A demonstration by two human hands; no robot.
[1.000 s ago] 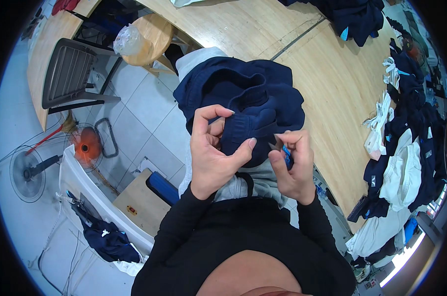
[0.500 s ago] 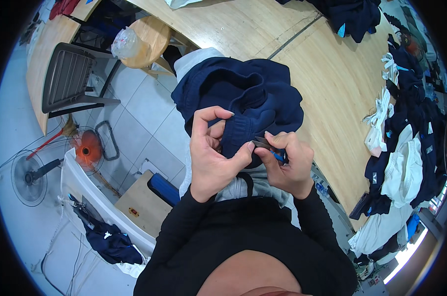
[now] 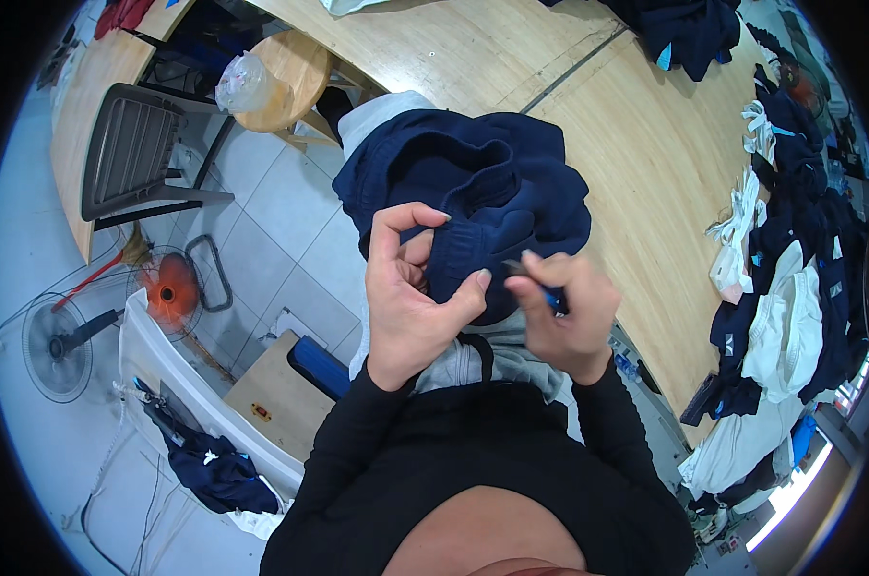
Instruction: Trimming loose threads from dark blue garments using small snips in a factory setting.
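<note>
A navy garment (image 3: 549, 182) with gathered elastic edging lies bunched over my lap, its wide opening toward the far side. My left hand (image 3: 410, 302) is closed on a ribbed, gathered edge of it, thumb in front and fingers behind the cloth. Just to the right, my right hand (image 3: 573, 307) grips small thread snips (image 3: 514, 268) with dark metal blades and a blue part showing under the fingers. The blade tips point left toward the gathered edge, a little apart from my left thumb. Motion blurs the right hand somewhat.
A wooden table (image 3: 645, 221) stretches ahead and right, with navy and white garments (image 3: 789, 326) piled along its right side. To the left stand a wooden stool (image 3: 295, 82) holding a plastic bag, a grey chair (image 3: 132, 154), and a fan (image 3: 58, 346). A white-edged bin (image 3: 204, 384) is near left.
My right hand has drawn the snips slightly right, away from the gathered edge and my left thumb. My left hand has shifted a little left with the cloth.
</note>
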